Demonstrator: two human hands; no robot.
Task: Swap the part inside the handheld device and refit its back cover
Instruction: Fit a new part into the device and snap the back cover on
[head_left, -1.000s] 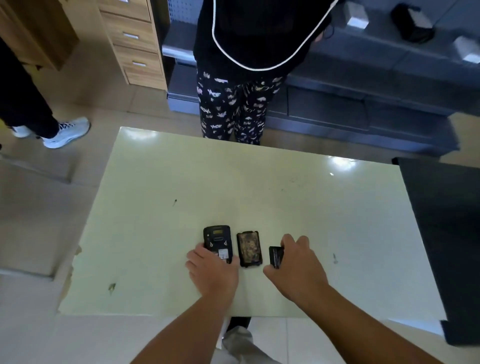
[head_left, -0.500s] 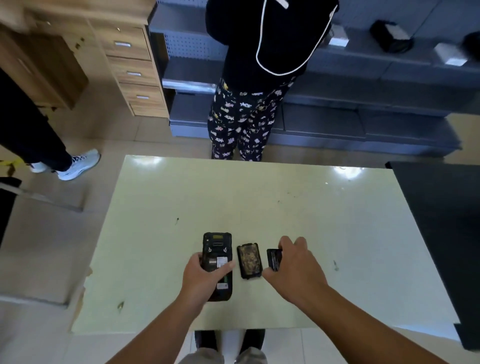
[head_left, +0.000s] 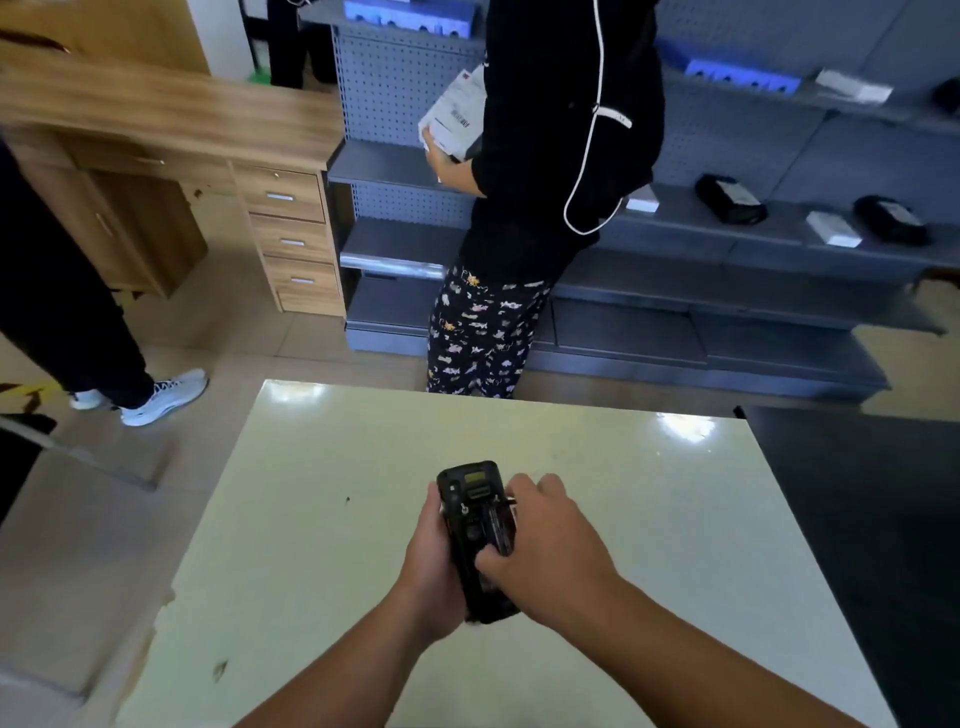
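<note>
My left hand (head_left: 430, 567) grips the black handheld device (head_left: 466, 487) from its left side and holds it back-up above the pale table (head_left: 311, 545). A small black part (head_left: 500, 526) sits against the device's open back, pinched between the fingers and thumb of my right hand (head_left: 551, 552). That hand covers the device's right side. The worn back cover is not visible; my hands and the device hide the spot where it lay.
A person (head_left: 550, 156) holding a white box stands at the table's far edge, before grey shelves (head_left: 779, 249). A black surface (head_left: 872, 519) adjoins the table on the right. At left are a wooden desk (head_left: 171, 124) and another person's leg (head_left: 67, 322).
My left hand has lifted the device off the table. My right hand picked up the small black part and carried it left onto the device's back. The view has tilted upward.
</note>
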